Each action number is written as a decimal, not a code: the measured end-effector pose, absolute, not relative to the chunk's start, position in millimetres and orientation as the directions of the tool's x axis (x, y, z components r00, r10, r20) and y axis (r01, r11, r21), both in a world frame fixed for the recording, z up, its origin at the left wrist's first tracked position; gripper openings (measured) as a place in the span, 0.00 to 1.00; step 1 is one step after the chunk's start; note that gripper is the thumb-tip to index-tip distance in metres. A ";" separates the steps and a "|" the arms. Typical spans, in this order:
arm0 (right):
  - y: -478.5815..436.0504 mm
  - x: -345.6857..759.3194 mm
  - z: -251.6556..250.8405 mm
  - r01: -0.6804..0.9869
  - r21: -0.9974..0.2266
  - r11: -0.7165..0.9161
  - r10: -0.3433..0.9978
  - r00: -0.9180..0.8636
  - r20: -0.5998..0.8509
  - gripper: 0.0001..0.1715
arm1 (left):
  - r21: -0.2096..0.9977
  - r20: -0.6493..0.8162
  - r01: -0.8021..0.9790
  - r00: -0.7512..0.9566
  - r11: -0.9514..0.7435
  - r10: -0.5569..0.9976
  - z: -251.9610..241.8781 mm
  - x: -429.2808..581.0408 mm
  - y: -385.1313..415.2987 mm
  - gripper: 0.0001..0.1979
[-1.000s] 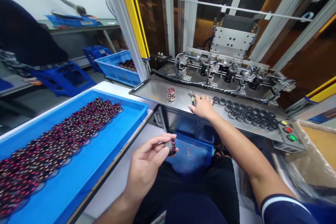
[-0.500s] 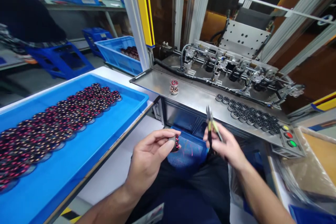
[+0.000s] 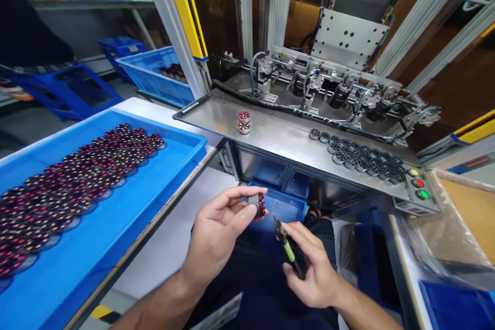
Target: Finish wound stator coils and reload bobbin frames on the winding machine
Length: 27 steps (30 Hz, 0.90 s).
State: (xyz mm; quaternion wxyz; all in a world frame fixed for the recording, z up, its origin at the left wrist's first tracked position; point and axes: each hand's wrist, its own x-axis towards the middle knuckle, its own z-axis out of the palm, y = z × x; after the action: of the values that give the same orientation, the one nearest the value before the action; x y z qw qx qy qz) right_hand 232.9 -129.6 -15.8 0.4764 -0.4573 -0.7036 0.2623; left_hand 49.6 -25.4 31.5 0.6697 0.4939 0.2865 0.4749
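Between the thumb and fingers of my left hand (image 3: 220, 227) is a small wound motor stator (image 3: 256, 204), a grey ring with red wire coils facing right. My right hand (image 3: 315, 263) is wrapped round a pair of cutting pliers (image 3: 286, 247) with yellow-green and dark handles. The pliers' jaws point up and left, a short gap from the stator. Two wound stators (image 3: 244, 122), one red on top of one copper-coloured, stand stacked on the metal shelf (image 3: 278, 147). Farther right on that shelf sit several rows of dark unwound stator cores (image 3: 358, 154).
At left, a blue tray (image 3: 185, 152) bears many wound stators. The winding machine (image 3: 325, 87) stands behind the shelf. A button box (image 3: 419, 188) is at its right end. Below my hands is a blue bin (image 3: 296, 209) with wire scraps. A seated person is partly visible at upper left.
The pliers in my right hand have swung from pointing up to pointing left, lower and nearer the stator. My left hand still holds the stator. The camera view has shifted slightly.
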 end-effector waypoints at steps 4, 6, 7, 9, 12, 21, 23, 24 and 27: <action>-125.6 230.7 -14.9 0.350 -0.810 0.471 0.881 -0.136 0.454 0.48 | 0.937 0.123 -0.347 0.451 0.047 0.884 33.8 46.1 -30.5 0.15; -124.9 229.6 -15.2 0.328 -0.816 0.475 0.879 -0.133 0.458 0.48 | 0.942 0.130 -0.333 0.446 0.030 0.886 34.9 45.6 -32.5 0.16; -124.7 229.2 -15.1 0.317 -0.818 0.479 0.877 -0.133 0.462 0.49 | 0.944 0.135 -0.330 0.443 0.021 0.886 35.6 45.8 -33.2 0.16; -124.2 228.5 -14.5 0.299 -0.823 0.484 0.875 -0.129 0.467 0.49 | 0.943 0.145 -0.333 0.447 0.014 0.883 37.0 46.7 -33.9 0.16; -123.4 227.8 -12.7 0.287 -0.817 0.499 0.866 -0.126 0.485 0.48 | 0.944 0.144 -0.330 0.456 0.017 0.879 38.8 48.6 -34.4 0.16; -123.9 224.8 -11.8 0.317 -0.772 0.551 0.831 -0.124 0.543 0.47 | 0.952 0.140 -0.307 0.456 0.007 0.879 36.8 49.4 -34.8 0.17; -124.7 225.7 -13.9 0.333 -0.761 0.557 0.826 -0.129 0.548 0.47 | 0.947 0.148 -0.322 0.468 0.012 0.871 36.0 48.1 -34.1 0.17; -125.1 226.2 -14.9 0.342 -0.759 0.553 0.828 -0.126 0.547 0.47 | 0.945 0.151 -0.326 0.478 0.015 0.865 35.7 47.6 -33.9 0.17; -126.1 226.9 -15.9 0.364 -0.769 0.526 0.843 -0.101 0.529 0.46 | 0.943 0.180 -0.332 0.479 -0.012 0.859 34.7 46.6 -34.3 0.18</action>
State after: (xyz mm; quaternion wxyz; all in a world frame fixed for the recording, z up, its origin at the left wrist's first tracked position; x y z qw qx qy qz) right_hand 226.9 -126.1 -15.9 0.5161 -0.4282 -0.7046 0.2319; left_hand 46.6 -34.3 34.7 0.6607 0.5505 0.2394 0.4506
